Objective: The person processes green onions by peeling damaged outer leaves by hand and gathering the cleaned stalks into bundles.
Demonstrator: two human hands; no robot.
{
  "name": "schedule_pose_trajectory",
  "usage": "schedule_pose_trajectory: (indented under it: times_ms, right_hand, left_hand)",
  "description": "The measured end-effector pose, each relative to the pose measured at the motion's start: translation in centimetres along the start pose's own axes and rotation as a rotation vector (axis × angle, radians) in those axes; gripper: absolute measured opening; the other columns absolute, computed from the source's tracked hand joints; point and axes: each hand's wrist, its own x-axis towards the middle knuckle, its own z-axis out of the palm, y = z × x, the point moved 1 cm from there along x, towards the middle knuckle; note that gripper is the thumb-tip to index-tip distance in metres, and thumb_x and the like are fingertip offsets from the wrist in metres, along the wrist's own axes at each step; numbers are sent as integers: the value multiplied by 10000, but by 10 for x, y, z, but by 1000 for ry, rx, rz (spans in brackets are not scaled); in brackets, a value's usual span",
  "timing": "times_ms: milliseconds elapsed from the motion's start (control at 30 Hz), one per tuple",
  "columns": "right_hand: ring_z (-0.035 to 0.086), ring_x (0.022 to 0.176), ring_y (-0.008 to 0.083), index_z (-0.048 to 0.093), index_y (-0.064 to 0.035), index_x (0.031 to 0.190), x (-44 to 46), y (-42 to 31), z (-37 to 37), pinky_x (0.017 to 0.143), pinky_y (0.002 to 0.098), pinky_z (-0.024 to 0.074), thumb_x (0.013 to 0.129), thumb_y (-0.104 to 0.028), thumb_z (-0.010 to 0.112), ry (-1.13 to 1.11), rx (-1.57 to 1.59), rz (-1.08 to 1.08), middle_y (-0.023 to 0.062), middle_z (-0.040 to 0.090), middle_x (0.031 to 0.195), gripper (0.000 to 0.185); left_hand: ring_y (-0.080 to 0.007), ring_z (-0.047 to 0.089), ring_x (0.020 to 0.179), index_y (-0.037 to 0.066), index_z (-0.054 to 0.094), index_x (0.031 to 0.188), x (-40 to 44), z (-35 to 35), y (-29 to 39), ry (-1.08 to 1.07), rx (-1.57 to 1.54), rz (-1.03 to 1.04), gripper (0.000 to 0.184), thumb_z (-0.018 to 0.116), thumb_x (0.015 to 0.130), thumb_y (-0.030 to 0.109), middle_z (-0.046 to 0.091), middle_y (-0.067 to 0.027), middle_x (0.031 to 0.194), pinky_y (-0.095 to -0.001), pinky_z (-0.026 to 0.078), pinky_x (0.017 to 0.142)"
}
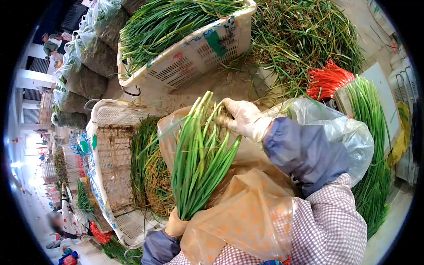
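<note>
A loose bunch of long green stalks (pixel 198 163) stands fanned out over my lap, pale ends upward. My left hand (pixel 176 224), in a light glove, is closed round the lower leafy end of it. Up beside the pale ends is my right hand (pixel 242 119), in a whitish glove, its fingers bent and pinched at the stalks; what exactly lies between the fingertips is too small to tell. An orange-brown plastic apron (pixel 243 212) covers my lap beneath the bunch.
A white crate (pixel 99 163) holding some greens stands at the left. Above is another crate (pixel 194 53) full of green stalks. Loose trimmings (pixel 304 39) are heaped at upper right, near red ties (pixel 329 81) and trimmed stalks (pixel 369 119). People are in the left background.
</note>
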Motion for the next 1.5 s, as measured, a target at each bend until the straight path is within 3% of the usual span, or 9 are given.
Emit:
schedule_pose_trajectory:
  times_ms: [200,267,333,533,867,1000,1167,1333,1500]
  right_hand:
    - [617,654,241,576,-110,795,32,92,-5,580,328,499,801,-119,603,446,231,-232,86,593,654,29]
    - [554,688,140,602,-106,836,40,138,-73,621,235,470,877,-76,558,552,-1054,-208,29,584,733,68]
    - [574,648,126,637,-57,919,34,171,-113,610,257,490,930,-142,536,662,194,630,48,660,787,133]
    - [603,832,141,659,-13,1023,-26,-34,-36,732,289,490,852,-214,655,-255,690,225,85,668,881,264]
    - [569,601,132,633,-48,895,-5,89,26,542,271,449,873,-114,583,286,871,10,96,630,702,86]
    - [572,655,134,650,-90,849,1,135,-88,588,289,466,915,-172,553,364,-519,421,43,571,644,143]
    - [589,990,194,551,-27,1181,-17,13,-73,871,277,475,856,-153,664,-77,636,-22,75,624,1072,366]
    - [593,960,295,609,-92,1017,-18,8,-16,810,377,463,752,-141,676,61,-115,-749,112,612,1006,278]
    - [585,740,115,604,-18,945,-22,-7,-7,654,248,479,908,-94,587,229,675,-312,35,628,817,86]
  left_hand:
    - [-128,589,974,-12,527,1187,-9,-9,-5,-93,136,-56,593,816,672,46,637,-63,1108,-292,475,871]
    - [-131,586,989,-8,507,1213,-10,-7,0,-72,91,-71,627,815,669,39,628,-65,1130,-296,470,886]
    - [-125,571,1021,-3,487,1239,-12,-11,-1,-156,2,-89,654,809,671,25,609,-66,1169,-292,458,909]
    - [-152,544,1098,-2,447,1287,-4,-16,6,-301,155,-142,711,792,665,-8,582,-74,1218,-323,417,976]
    - [-199,607,1037,28,423,1321,-20,-5,11,-138,162,-24,708,755,696,21,625,-112,1157,-325,469,899]
    - [-352,635,927,91,426,1337,-27,3,34,50,756,131,680,706,718,135,636,-230,991,-369,504,764]
    - [-369,620,931,156,445,1343,-30,12,51,168,883,185,658,674,728,114,633,-194,1057,-394,504,775]
    - [-390,618,868,225,439,1344,-35,14,71,203,1194,228,730,666,669,64,614,-185,1041,-427,504,755]
    - [-325,618,722,187,497,1316,-40,-1,129,580,1294,717,742,713,624,27,620,-145,883,-403,495,629]
